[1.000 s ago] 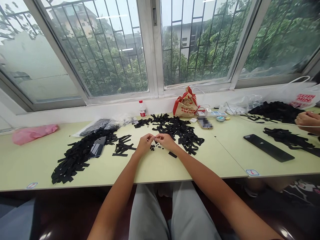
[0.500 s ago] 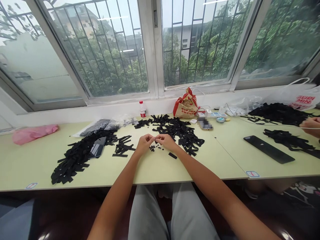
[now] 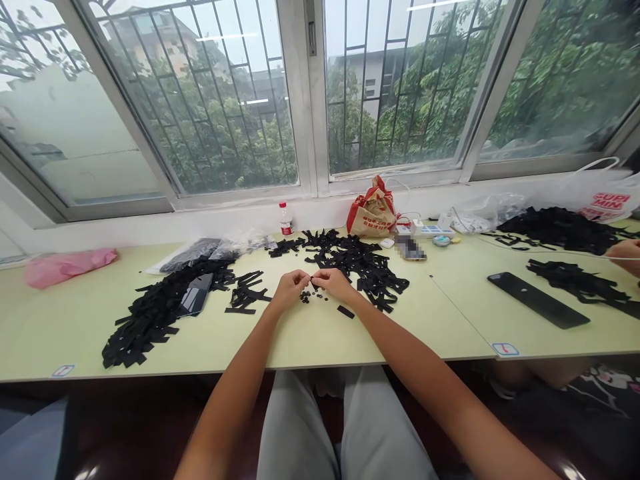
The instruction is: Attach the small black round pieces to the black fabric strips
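Note:
My left hand (image 3: 292,288) and my right hand (image 3: 334,284) meet fingertip to fingertip above the table. Both are closed in a pinch around a small black piece (image 3: 314,283), mostly covered by the fingers. Just beneath them lie several small black rings (image 3: 305,296). A single short black strip (image 3: 345,311) rests below my right wrist. Beyond my right hand spreads a pile of black strips (image 3: 375,267). Left of my left hand are a few loose strips (image 3: 245,293) and a long heap of strips (image 3: 150,310).
A dark phone (image 3: 195,295) leans on the left heap. At the back stand a bottle (image 3: 285,219) and a paper bag (image 3: 373,212). On the right are a long black object (image 3: 537,299), more strips (image 3: 560,227) and another person's hand (image 3: 625,255).
My fingertips have shifted slightly, and more of the black piece shows between them. At the right edge the other person's hand has moved a little.

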Motion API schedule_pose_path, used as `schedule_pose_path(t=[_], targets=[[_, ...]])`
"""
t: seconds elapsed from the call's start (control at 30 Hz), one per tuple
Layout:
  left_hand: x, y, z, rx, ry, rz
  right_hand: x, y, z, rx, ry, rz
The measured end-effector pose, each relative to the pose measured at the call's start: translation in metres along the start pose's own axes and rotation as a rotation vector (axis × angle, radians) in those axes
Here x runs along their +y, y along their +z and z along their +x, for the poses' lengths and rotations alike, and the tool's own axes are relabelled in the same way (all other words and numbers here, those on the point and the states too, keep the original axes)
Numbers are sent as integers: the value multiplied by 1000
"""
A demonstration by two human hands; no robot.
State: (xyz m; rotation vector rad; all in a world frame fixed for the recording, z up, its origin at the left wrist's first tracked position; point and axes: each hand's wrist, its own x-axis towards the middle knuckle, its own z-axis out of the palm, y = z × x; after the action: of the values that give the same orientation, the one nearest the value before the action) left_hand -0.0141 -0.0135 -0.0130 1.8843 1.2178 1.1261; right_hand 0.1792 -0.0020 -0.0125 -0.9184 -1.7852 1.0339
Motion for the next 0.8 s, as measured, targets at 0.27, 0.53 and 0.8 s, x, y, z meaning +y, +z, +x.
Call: schedule_pose_path(t=[0.27,0.53,0.8], targets=[[2,-1,-1,-14,23,6,-5,-2,-2,-20,0,3],[7,0,-5,-6,30,79,-1,-2,-2,-30,30,-17],[13,5,-7,57,76,237,1,1,0,13,28,-69]])
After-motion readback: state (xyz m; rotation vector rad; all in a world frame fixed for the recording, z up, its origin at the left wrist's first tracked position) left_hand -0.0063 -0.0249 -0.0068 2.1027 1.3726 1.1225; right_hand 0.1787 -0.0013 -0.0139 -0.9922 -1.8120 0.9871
